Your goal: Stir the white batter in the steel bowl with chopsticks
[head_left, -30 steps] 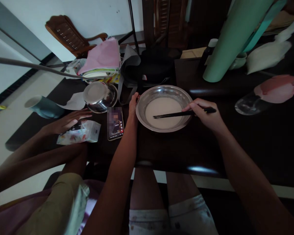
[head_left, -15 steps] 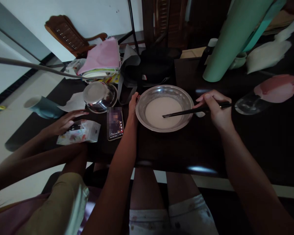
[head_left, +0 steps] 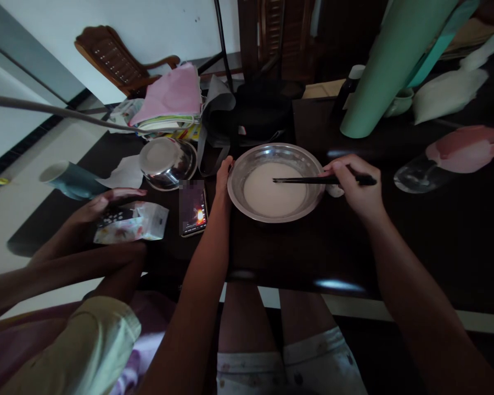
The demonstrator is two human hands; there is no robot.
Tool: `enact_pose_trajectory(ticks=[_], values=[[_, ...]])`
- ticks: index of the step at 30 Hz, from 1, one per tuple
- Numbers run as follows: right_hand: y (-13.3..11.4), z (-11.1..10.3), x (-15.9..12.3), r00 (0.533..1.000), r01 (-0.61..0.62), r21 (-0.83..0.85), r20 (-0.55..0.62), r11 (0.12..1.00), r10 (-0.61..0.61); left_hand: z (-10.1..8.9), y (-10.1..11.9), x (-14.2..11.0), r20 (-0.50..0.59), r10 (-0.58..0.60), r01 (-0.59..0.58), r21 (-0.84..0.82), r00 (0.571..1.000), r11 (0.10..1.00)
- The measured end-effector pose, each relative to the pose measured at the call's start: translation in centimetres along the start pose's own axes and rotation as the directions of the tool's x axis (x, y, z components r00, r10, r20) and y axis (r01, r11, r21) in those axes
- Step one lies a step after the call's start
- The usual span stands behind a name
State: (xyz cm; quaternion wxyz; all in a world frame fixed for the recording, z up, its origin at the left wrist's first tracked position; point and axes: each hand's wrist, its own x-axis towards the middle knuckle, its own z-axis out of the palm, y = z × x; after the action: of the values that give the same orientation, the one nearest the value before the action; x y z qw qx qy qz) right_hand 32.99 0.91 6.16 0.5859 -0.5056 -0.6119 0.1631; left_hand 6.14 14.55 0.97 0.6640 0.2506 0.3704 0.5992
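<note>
A wide steel bowl (head_left: 276, 215) stands on the dark table in front of me, with a milky white liquid (head_left: 271, 197) in its bottom. My left hand (head_left: 223, 174) grips the bowl's left rim; most of its fingers are hidden behind the wall. Black chopsticks (head_left: 300, 180) are held in my right hand (head_left: 356, 181), fingers closed round them. They reach across the right rim, and their tips meet the liquid near the middle. Beneath my right fingers, beside the bowl, lies a small whitish object (head_left: 335, 190) that I cannot make out.
Left of the bowl lie a lit phone (head_left: 193, 208), an upturned steel bowl (head_left: 167, 162), a tissue pack (head_left: 134, 222) and a blue-grey cup (head_left: 72, 180). Another person's hand (head_left: 107, 203) is over the pack. A green cylinder (head_left: 379, 82) and a pink-topped clear container (head_left: 448, 156) stand right.
The chopstick tips have shifted toward the bowl's far side, and my right hand has moved slightly left. The other person's hand and sleeve have moved a little. The phone picture differs.
</note>
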Motion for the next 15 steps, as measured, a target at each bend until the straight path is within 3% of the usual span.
enact_pose_trajectory(ticks=[3,6,11,15], values=[[0.1,-0.5,0.2,0.996,-0.084,0.085,-0.023,0.993,0.087,0.1,0.1,-0.1,-0.031,-0.018,0.018,-0.009,0.999,1.000],[-0.3,-0.4,0.0,0.991,-0.131,0.120,0.054,0.984,0.125,0.1,0.1,-0.2,-0.023,-0.023,0.023,-0.006,0.999,1.000],[-0.9,0.6,-0.5,0.977,-0.058,0.034,0.208,0.998,0.050,-0.1,0.2,-0.3,0.004,-0.020,0.020,0.002,1.000,1.000],[-0.7,0.8,-0.5,0.989,-0.010,-0.036,0.150,0.999,0.015,0.0,0.2,-0.2,0.004,-0.032,0.032,-0.022,0.999,0.999]])
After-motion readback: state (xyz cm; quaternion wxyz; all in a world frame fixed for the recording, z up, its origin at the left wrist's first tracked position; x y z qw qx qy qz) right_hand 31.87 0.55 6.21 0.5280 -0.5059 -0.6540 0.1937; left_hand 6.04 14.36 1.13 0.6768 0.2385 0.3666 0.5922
